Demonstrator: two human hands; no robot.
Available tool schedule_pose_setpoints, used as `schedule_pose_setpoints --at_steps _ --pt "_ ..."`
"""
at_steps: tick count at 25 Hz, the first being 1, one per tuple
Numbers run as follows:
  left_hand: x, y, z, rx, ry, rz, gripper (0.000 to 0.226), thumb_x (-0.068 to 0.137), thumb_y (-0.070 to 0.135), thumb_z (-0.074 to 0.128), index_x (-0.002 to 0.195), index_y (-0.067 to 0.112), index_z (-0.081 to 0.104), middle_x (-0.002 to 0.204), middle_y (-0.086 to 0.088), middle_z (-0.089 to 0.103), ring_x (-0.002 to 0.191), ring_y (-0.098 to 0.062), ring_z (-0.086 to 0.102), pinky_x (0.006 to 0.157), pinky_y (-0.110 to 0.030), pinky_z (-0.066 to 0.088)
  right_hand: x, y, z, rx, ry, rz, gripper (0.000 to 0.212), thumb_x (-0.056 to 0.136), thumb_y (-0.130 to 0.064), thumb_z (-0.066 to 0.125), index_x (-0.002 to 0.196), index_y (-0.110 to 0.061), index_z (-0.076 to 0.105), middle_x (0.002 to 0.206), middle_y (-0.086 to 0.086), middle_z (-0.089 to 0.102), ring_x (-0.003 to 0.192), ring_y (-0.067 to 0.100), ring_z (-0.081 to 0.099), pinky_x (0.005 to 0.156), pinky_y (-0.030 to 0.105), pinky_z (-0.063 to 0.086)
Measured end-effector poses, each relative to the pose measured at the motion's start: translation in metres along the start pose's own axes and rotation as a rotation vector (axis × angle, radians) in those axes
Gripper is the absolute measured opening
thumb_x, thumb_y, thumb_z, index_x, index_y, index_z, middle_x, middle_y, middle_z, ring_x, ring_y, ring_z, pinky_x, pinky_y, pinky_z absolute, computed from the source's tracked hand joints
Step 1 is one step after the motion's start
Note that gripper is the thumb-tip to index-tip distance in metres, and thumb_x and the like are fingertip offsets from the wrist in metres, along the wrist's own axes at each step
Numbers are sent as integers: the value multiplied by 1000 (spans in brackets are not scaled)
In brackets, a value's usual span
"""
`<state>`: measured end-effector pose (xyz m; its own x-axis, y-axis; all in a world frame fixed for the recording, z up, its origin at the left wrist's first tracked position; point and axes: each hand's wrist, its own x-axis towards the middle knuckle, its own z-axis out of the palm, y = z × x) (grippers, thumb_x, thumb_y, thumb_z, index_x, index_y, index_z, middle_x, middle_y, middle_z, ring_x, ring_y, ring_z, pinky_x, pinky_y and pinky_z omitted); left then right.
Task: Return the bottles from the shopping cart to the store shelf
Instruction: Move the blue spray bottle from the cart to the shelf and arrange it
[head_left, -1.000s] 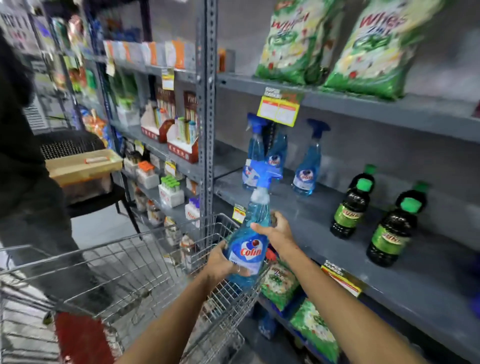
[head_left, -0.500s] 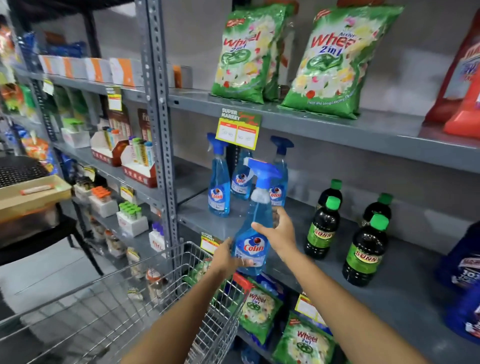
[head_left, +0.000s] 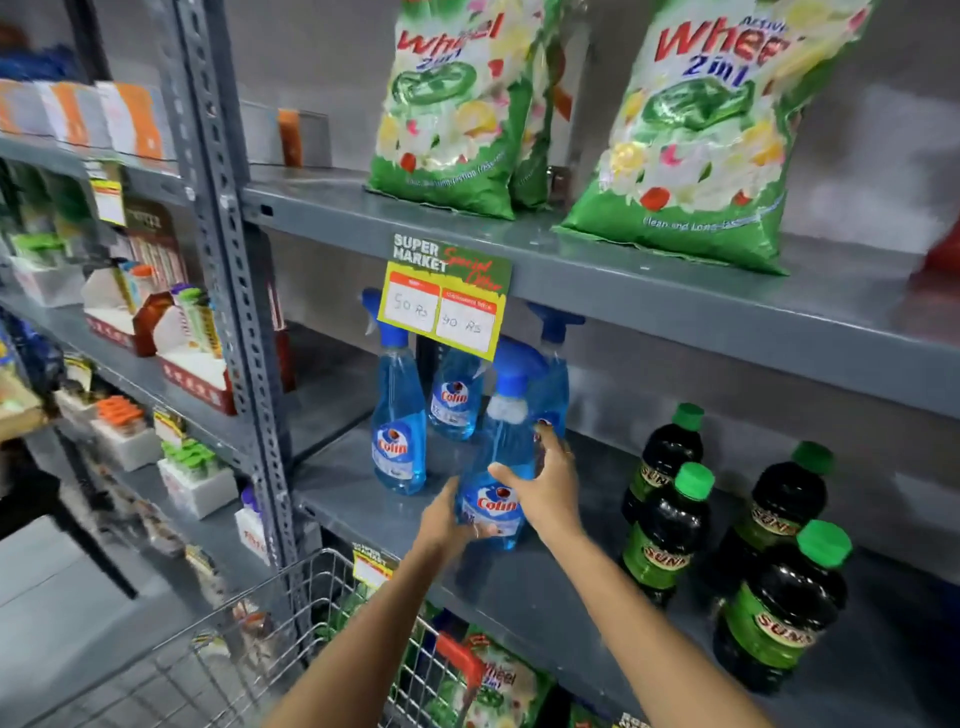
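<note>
A blue Colin spray bottle (head_left: 501, 457) stands upright on the grey middle shelf (head_left: 519, 582), near its front. My left hand (head_left: 447, 519) grips its base from the left, and my right hand (head_left: 545, 483) wraps its body from the right. Three more Colin spray bottles (head_left: 397, 431) stand behind and to the left on the same shelf. The wire shopping cart (head_left: 270, 654) sits below my forearms at the bottom left; its inside is mostly out of view.
Several dark Sunny bottles (head_left: 670, 514) with green caps stand on the shelf to the right. Green Wheel detergent bags (head_left: 457, 104) fill the shelf above, with a price tag (head_left: 447, 301) hanging from its edge. A steel upright (head_left: 228, 291) divides the left bay of small boxes.
Both hands carried the spray bottle up from above the cart and forward onto the middle shelf. My view moved closer to the shelf and to the right.
</note>
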<state>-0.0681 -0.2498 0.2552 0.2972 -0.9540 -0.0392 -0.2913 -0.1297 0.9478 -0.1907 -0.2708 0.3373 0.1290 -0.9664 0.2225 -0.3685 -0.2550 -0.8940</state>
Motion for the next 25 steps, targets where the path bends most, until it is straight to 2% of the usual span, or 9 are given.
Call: schedule_pose_setpoints --at_steps 3,6,9,11,13,15,16,20,25 --pt "18 5 0 24 -50 24 83 49 30 83 120 4 48 113 -5 61 102 -16 57 93 -31 46 13 8 4 -21 45 -3 61 68 -18 79 121 -10 51 122 11 57 113 24 51 87 18 35" --pt "29 -2 -2 33 -116 14 77 57 20 82 123 5 46 120 -10 61 108 -20 58 101 -37 46 20 13 5 -2 71 -21 58 67 -21 80 118 -12 53 115 7 61 108 25 54 91 33 44" --pt "26 -16 -7 118 -83 42 71 58 18 75 123 5 49 125 -11 61 115 -22 57 105 -42 44 20 27 4 4 59 -14 54 66 -20 80 115 -13 57 108 6 65 100 24 58 87 34 47" --pt "21 -25 -13 162 76 51 51 65 5 73 113 3 58 112 -3 64 105 -15 58 101 -33 46 15 45 8 -8 15 43 46 66 -21 79 108 -17 61 105 11 69 95 27 63 82 33 51" --pt "14 -28 -24 84 306 14 30 69 -6 69 94 8 61 91 -2 63 89 -17 56 80 -20 48 13 61 14 -1 -47 134 42 66 -18 79 105 -16 62 105 14 70 91 25 66 80 34 54" --pt "12 -26 -36 -9 515 -45 32 68 -5 68 83 13 46 75 3 49 81 -22 48 56 -19 35 10 71 22 14 -96 218 42 66 -14 80 104 -9 63 105 13 71 90 24 66 78 31 52" --pt "13 -26 -42 -42 587 -63 37 67 -2 70 85 12 41 75 3 43 80 -22 45 55 -21 31 9 76 26 23 -104 253 42 65 -14 81 103 -7 63 104 14 72 90 24 66 77 30 52" --pt "33 -27 -62 -129 522 -40 90 57 4 83 130 8 30 114 2 39 105 -14 45 91 -24 39 5 84 33 6 -106 269 37 68 -12 79 101 -5 63 98 10 70 86 22 63 74 27 46" --pt "48 -39 -68 -23 430 -8 80 49 21 86 116 23 42 116 -4 61 104 -21 58 90 -34 48 -4 79 33 -16 -75 239 34 69 -12 78 100 -4 63 88 3 64 82 19 60 73 26 44"
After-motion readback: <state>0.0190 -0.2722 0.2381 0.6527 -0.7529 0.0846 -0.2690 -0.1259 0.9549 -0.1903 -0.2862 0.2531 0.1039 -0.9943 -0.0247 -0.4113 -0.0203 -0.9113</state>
